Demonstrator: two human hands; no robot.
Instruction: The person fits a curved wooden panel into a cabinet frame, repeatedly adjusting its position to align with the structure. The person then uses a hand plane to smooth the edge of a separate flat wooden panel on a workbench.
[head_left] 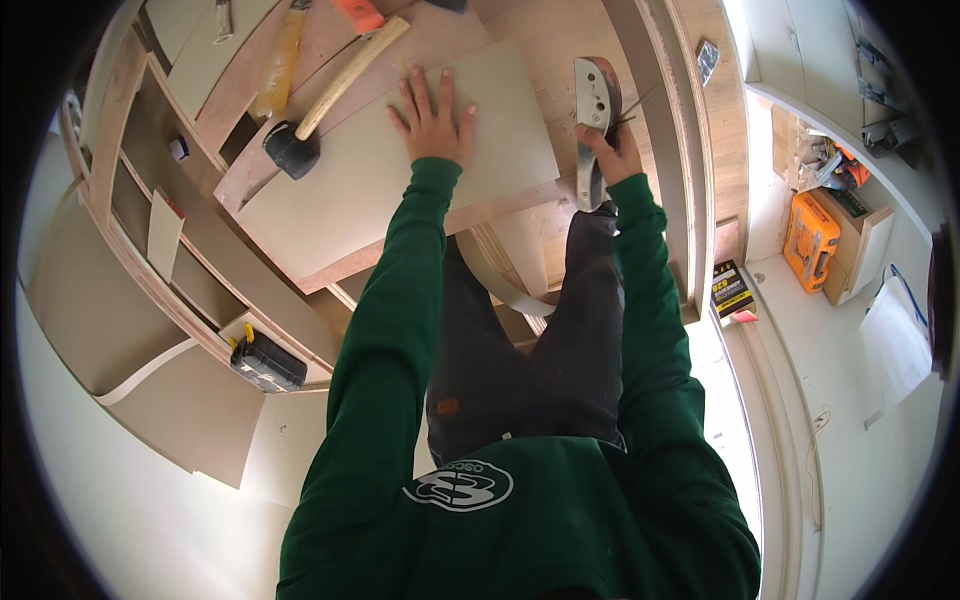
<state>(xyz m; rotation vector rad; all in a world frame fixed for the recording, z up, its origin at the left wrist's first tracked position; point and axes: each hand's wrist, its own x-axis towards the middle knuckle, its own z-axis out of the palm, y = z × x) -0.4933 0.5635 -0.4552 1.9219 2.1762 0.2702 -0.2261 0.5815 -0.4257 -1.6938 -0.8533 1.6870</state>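
My left hand (435, 128) lies flat with its fingers spread on a pale beige panel (330, 205). Nothing is held in it. My right hand (613, 153) is closed around a long, narrow grey-and-black hand tool (597, 95) with several round holes in its pale upper face; its exact kind I cannot make out. The tool is just beyond the panel's right edge, above my right knee. Left of my left hand, a mallet with a black head (291, 150) and wooden handle rests across the panel's far edge.
An amber-handled tool (282, 60) and an orange tool (358, 14) lie at the back. Curved wooden frames (700, 170) flank both sides. A dark tape-marked block (266, 362) sits on the left frame. An orange case (811, 240) and a black-yellow box (733, 288) are at right.
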